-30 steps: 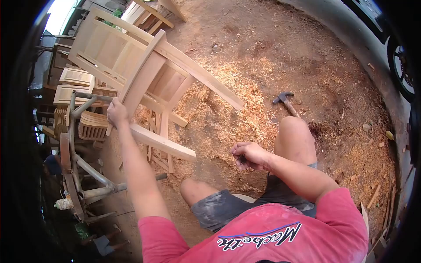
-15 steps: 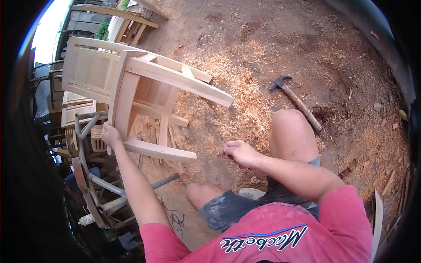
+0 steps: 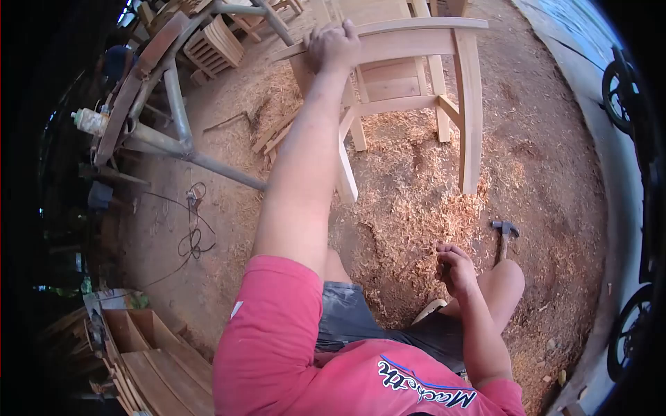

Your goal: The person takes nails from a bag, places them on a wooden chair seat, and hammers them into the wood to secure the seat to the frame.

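A bare wooden chair [image 3: 409,47] fills the top middle of the head view, its legs pointing down toward me. My left hand [image 3: 334,47] is stretched out and closed over the left part of its front seat edge. Lower right, my right hand [image 3: 456,269] is held above the shavings near my knee, its fingers curled together. Whether something small sits in those fingers I cannot make out. A claw hammer [image 3: 506,231] lies on the ground just beyond my right knee, its lower handle hidden behind the knee.
Wood shavings [image 3: 416,208] cover the dirt floor. At left stands a metal pipe frame [image 3: 173,104] with a bottle [image 3: 90,121] by it. A cord [image 3: 196,239] lies below. Wooden boxwork [image 3: 149,353] is at lower left, wheels [image 3: 628,333] at the right edge.
The view has swung round, so the chair now appears at top middle and the hammer nearer my right knee. My left hand stays on the chair; my right hand remains curled.
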`<move>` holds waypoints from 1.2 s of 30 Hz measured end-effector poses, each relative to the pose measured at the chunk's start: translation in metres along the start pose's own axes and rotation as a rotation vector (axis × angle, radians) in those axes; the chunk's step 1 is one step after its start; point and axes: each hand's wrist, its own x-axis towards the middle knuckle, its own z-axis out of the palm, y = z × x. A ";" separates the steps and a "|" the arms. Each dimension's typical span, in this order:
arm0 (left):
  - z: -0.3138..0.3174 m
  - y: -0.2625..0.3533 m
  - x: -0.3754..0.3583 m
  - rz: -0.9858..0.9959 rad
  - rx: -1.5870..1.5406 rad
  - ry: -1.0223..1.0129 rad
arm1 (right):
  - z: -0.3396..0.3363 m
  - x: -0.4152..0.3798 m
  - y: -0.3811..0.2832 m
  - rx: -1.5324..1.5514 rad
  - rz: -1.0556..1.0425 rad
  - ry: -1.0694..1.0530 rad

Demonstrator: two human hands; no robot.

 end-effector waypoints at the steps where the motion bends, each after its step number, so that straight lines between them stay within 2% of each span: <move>1: -0.003 0.003 -0.001 -0.027 -0.044 -0.014 | 0.003 -0.005 -0.005 -0.034 0.022 0.026; 5: 0.014 -0.002 0.002 -0.014 -0.106 0.054 | -0.004 -0.001 0.000 -0.163 0.084 0.026; 7: 0.018 -0.003 0.004 -0.013 -0.072 0.020 | 0.000 0.000 0.003 -0.137 0.082 0.070; 9: 0.029 -0.002 0.004 -0.028 -0.085 0.084 | 0.005 0.004 0.006 -0.156 0.112 0.114; 17: 0.026 -0.005 0.002 0.015 -0.144 0.103 | 0.016 0.010 0.012 -0.239 0.132 0.127; 18: 0.029 -0.005 0.001 0.004 -0.131 0.155 | 0.014 0.013 0.013 -0.239 0.137 0.116; 19: 0.023 -0.005 0.002 -0.003 -0.116 0.102 | 0.016 0.014 0.013 -0.206 0.124 0.143; 20: 0.041 -0.003 0.011 -0.051 -0.201 0.117 | 0.018 0.012 0.013 -0.227 0.117 0.130; 21: 0.036 -0.008 0.006 0.009 -0.212 0.150 | 0.018 0.011 0.013 -0.238 0.104 0.124; 22: 0.004 -0.003 0.000 -0.084 -0.399 0.143 | 0.016 0.012 0.015 -0.192 0.107 0.092; 23: -0.002 -0.002 -0.001 -0.009 -0.214 0.136 | 0.014 0.014 0.015 -0.141 0.103 0.056; 24: 0.002 -0.003 -0.002 0.080 -0.090 0.264 | 0.015 0.014 0.014 -0.165 0.102 0.083; 25: 0.012 -0.009 0.001 0.047 -0.107 0.080 | 0.018 0.014 0.012 -0.186 0.109 0.102; 26: 0.013 -0.011 0.002 0.082 -0.065 0.116 | 0.022 0.011 0.008 -0.206 0.085 0.100; 27: 0.006 -0.009 0.005 -0.017 -0.019 -0.067 | 0.023 0.011 0.005 -0.161 0.067 0.075; 28: 0.014 -0.015 0.005 0.082 -0.050 0.057 | 0.018 0.017 0.007 -0.152 0.040 0.054; 31: 0.004 -0.014 0.010 0.049 -0.002 -0.077 | 0.016 0.027 0.012 -0.036 0.005 -0.002; 33: 0.003 -0.013 0.010 0.073 0.061 -0.036 | 0.020 0.028 0.009 -0.036 -0.011 -0.015; 36: 0.005 -0.016 0.014 0.020 0.134 -0.091 | 0.027 0.019 -0.001 0.001 -0.015 -0.030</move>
